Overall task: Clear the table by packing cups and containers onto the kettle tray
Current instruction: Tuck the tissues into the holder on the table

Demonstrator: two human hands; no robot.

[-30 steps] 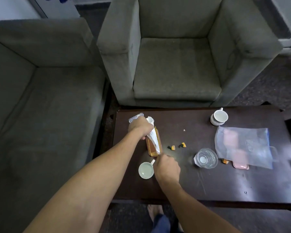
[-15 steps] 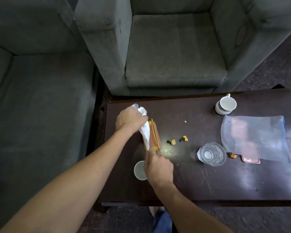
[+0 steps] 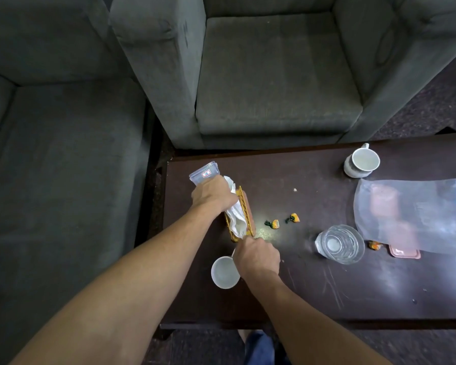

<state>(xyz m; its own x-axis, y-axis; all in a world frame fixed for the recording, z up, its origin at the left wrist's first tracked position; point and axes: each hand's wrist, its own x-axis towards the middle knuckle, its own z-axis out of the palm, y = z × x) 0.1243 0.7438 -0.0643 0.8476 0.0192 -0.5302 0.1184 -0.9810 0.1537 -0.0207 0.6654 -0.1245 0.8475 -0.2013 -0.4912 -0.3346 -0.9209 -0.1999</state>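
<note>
My left hand (image 3: 212,196) grips a clear plastic container (image 3: 204,173) above the table's far left corner, its knuckles against white napkins (image 3: 236,219). The napkins stand in a yellow napkin holder (image 3: 245,206) on the dark table (image 3: 313,291). My right hand (image 3: 257,256) has its fingers curled at the holder's near end; the fingertips are hidden. A white cup (image 3: 224,272) sits just left of that hand, its handle running under the thumb. A second white cup (image 3: 363,160) stands at the far right. A clear glass (image 3: 340,243) stands mid-table. No kettle tray is in view.
A translucent plastic bag (image 3: 408,214) lies at the right over a pink lid (image 3: 404,253). Small wrapped candies (image 3: 274,223) are scattered near the holder and glass. A grey armchair (image 3: 274,75) stands behind the table and a sofa (image 3: 63,167) to its left.
The view has tilted down and shifted left. My left hand stays on the container by the napkins. My right hand has moved up against the holder's near end.
</note>
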